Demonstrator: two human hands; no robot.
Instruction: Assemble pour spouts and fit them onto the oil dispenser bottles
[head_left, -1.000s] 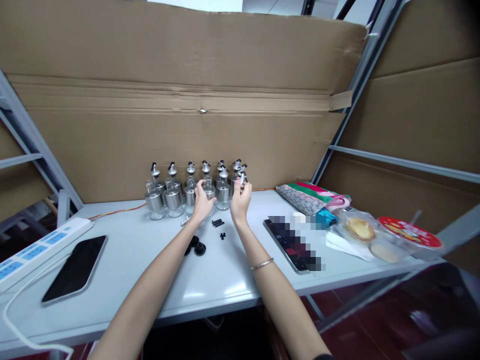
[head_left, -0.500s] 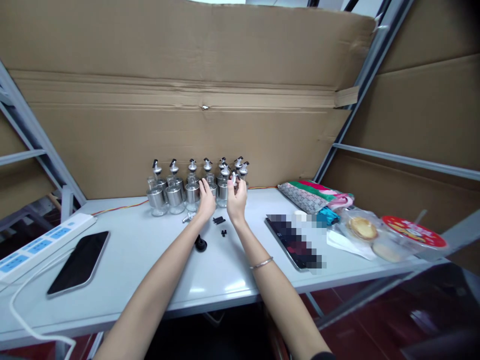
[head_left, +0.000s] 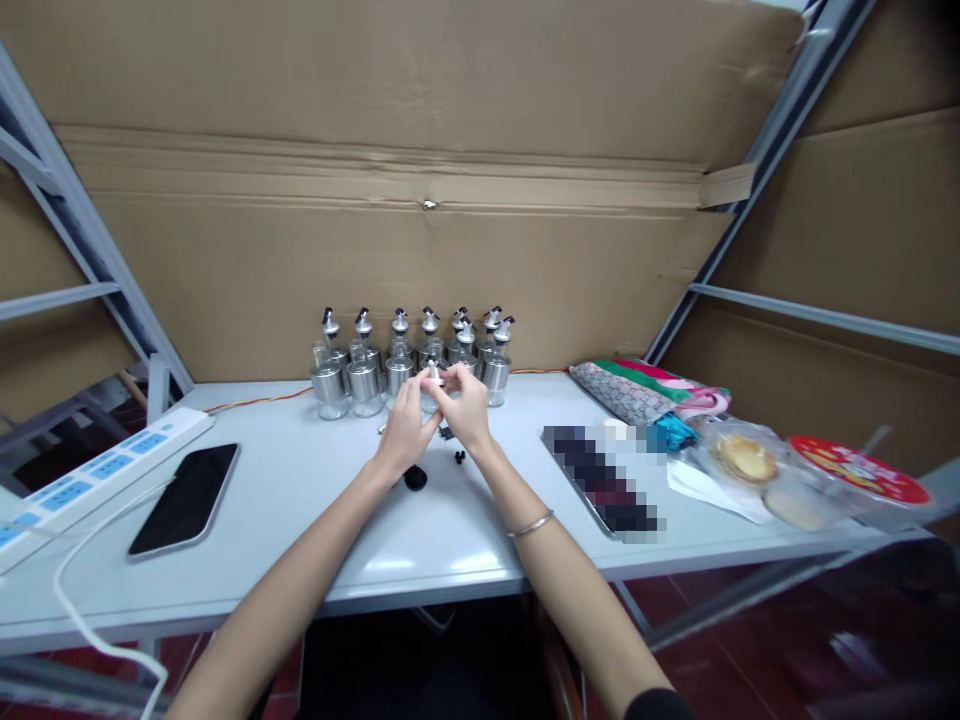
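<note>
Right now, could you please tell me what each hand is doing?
Left hand: pinching a small spout.
Right hand: pinching the same spout.

Left hand [head_left: 405,430], right hand [head_left: 466,412]: jointly pinching small spout [head_left: 433,375], apparently metal, just before bottle row [head_left: 414,360].

No lettering, label or number is sharp enough to read

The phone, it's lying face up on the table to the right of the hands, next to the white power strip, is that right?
Not quite. The head view shows the phone lying on the table to the left of the hands, not the right. It does lie beside the white power strip.
</note>
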